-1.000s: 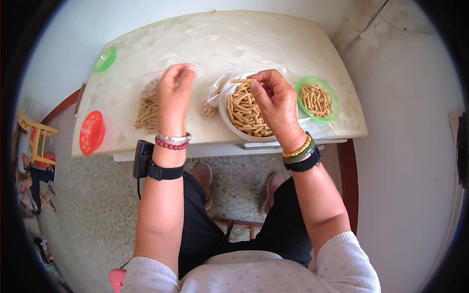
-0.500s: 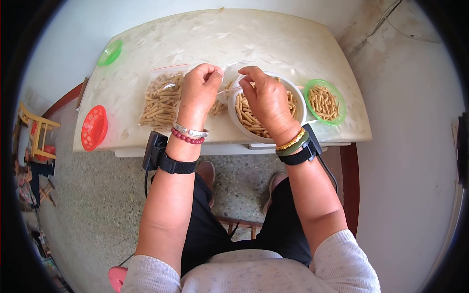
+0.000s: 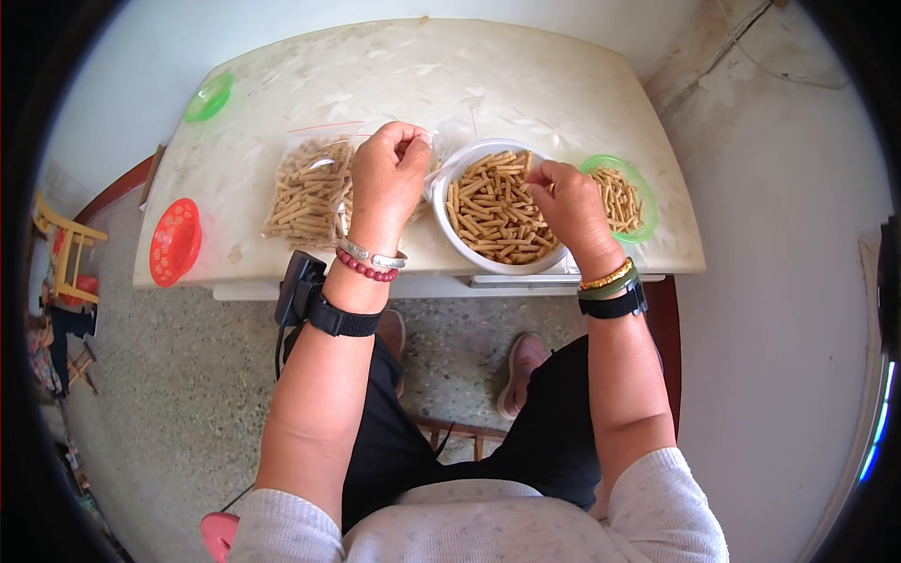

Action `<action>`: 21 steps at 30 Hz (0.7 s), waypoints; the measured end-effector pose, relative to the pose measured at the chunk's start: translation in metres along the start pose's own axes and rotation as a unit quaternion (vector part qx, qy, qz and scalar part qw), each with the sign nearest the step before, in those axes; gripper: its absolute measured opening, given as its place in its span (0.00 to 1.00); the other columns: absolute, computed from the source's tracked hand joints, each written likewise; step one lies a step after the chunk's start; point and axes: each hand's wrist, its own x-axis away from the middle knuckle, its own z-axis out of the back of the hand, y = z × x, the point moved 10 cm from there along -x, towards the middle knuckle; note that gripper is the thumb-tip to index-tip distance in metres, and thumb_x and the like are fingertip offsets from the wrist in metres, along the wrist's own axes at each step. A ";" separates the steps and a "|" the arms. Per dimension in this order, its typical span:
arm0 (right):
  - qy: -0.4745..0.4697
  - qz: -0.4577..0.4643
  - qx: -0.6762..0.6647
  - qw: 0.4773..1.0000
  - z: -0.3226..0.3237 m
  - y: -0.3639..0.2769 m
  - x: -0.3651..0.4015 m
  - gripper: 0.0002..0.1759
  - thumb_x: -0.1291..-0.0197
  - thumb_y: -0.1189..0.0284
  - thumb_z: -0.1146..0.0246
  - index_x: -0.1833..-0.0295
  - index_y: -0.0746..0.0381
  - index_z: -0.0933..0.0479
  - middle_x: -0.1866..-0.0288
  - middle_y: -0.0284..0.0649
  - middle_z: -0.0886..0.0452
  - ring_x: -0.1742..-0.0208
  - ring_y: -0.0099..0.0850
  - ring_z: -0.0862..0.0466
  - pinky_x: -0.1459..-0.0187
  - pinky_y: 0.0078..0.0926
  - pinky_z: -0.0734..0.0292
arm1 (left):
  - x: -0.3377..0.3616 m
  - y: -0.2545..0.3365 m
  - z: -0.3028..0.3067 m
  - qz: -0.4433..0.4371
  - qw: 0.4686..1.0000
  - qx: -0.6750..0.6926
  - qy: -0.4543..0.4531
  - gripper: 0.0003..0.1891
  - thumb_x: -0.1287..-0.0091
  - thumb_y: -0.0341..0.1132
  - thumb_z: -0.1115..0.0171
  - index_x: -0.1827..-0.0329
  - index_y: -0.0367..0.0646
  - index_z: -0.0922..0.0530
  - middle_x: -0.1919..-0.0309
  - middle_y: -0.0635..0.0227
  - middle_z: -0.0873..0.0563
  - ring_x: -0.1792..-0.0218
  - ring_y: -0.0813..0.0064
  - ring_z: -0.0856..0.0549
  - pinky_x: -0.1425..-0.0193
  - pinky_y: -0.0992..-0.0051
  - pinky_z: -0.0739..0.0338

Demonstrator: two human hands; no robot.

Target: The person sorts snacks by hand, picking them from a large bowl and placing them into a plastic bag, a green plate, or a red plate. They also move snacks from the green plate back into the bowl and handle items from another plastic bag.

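My left hand point(image 3: 389, 178) pinches the top edge of a clear plastic bag point(image 3: 452, 137) beside the white bowl. Some stick-shaped snacks show low in this bag, partly behind my hand. The white bowl point(image 3: 452, 236) is heaped with short tan stick-shaped snacks point(image 3: 497, 202). Over the bowl's right rim is my right hand point(image 3: 574, 206), its fingers curled together; whatever they hold, if anything, is hidden. Left of my left hand lies a filled clear zip bag point(image 3: 305, 192) of the same sticks. A green basket point(image 3: 646, 220) with more sticks stands just beyond my right hand.
A red plastic basket point(image 3: 175, 242) sits at the table's left edge, and a green one point(image 3: 208, 98) at the back left. The pale patterned table point(image 3: 375, 70) meets walls behind and at right. A wooden chair point(image 3: 70, 249) stands on the floor at left.
My right hand has moved right, away from my left hand and the bag opening, to the bowl's right rim. More of the bowl's sticks now show. My left hand stays nearly still.
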 end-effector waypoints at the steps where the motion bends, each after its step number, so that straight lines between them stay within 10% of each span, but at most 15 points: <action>1: -0.029 0.010 0.016 0.999 -0.007 0.001 0.002 0.04 0.46 0.73 0.38 0.65 0.60 0.20 0.68 0.45 0.17 0.65 0.44 0.17 0.63 0.37 0.22 | 0.000 -0.001 0.000 0.000 1.000 0.000 -0.001 0.06 0.38 0.30 0.38 0.66 0.35 0.19 0.76 0.66 0.16 0.76 0.80 0.20 0.68 0.78 0.24; 21: -0.175 -0.025 0.249 0.952 -0.058 0.017 0.011 0.10 0.44 0.71 0.44 0.63 0.59 0.18 0.63 0.46 0.16 0.59 0.42 0.15 0.56 0.37 0.19 | 0.028 0.059 -0.008 -0.176 0.982 -0.066 0.033 0.06 0.40 0.21 0.43 0.61 0.39 0.22 0.70 0.64 0.19 0.75 0.73 0.20 0.69 0.75 0.24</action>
